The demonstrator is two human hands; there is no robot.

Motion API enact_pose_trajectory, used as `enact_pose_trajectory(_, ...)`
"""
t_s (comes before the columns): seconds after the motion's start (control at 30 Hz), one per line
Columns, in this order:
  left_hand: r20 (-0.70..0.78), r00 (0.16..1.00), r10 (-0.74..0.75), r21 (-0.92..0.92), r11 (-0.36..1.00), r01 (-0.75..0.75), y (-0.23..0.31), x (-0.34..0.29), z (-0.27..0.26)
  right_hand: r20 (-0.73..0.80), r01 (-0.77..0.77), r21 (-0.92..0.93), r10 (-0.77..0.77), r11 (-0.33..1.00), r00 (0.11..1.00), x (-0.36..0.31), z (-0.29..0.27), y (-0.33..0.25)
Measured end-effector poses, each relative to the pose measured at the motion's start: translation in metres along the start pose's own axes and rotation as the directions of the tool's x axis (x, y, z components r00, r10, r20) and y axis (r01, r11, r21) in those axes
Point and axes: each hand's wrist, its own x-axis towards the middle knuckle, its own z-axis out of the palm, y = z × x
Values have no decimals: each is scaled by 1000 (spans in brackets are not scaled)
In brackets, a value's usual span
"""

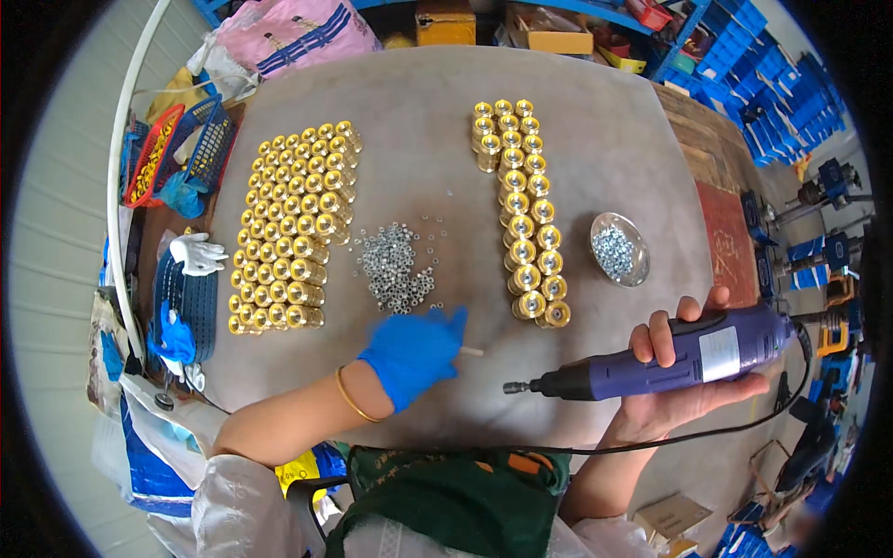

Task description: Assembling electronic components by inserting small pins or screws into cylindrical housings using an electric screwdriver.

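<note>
Driver (656,366) purple and black; glove (409,357) blue; fittings (304,270) gold; nuts (395,268) silvery; table (409,139) grey; bag (290,39) pink with blue stripes.

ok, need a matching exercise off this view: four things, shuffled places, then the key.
1. purple power tool
2. loose metal pile
3. small bowl
4. white glove

A. on the grey table, right of both gold groups
B. left of both gold groups
C. in the right hand
D. between left gold group and right gold group

Pairs: 1-C, 2-D, 3-A, 4-B
</note>
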Motion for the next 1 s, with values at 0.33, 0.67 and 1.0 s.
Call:
enact_pose_trajectory(0.33,-339,933,-122,-859,445,-254,-12,-26,63,-11,164,107,-163,981,987,0,-1,-12)
enact_pose_trajectory(0.67,-199,955,-221,-980,40,-195,10,-33,52,6,147,102,-149,984,989,1,3,-4)
enact_pose_trajectory(1.0,-103,946,-308,-995,18,-103,16,-31,54,-39,124,76,-122,989,992,4,10,0)
